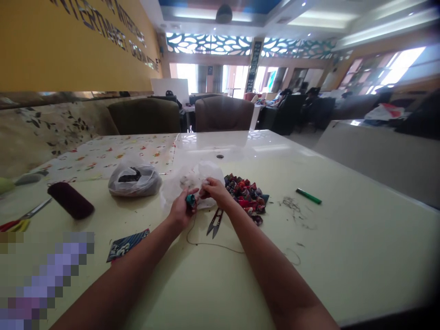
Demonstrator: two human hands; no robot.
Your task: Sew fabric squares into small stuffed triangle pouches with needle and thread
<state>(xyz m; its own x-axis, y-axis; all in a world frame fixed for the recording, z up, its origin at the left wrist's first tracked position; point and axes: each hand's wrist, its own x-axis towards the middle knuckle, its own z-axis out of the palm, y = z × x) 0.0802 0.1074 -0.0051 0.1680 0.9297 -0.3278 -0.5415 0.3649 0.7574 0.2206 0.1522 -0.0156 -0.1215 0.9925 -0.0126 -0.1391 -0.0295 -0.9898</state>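
My left hand [181, 208] is closed around a small teal fabric piece [190, 200], gathered into a pouch shape. Close by, my right hand [212, 190] has its fingers pinched together near the left fingertips; what they hold is too small to make out. Both hands are over a thin white plastic bag [172, 181] with white stuffing [187, 181] in it. Thread snips [215, 223] lie below my right wrist, blades toward me. A brown thread [213, 244] trails from my left hand across the table. Beyond my right wrist is a pile of red and dark stuffed fabric pieces [245, 192].
Patterned blue fabric squares [127, 243] lie beside my left forearm. Further left are a dark purple cylinder [71, 200], scissors [25, 217] and a white bag [135, 181] with dark contents. At right are thread scraps [294, 206] and a green cutter [308, 196].
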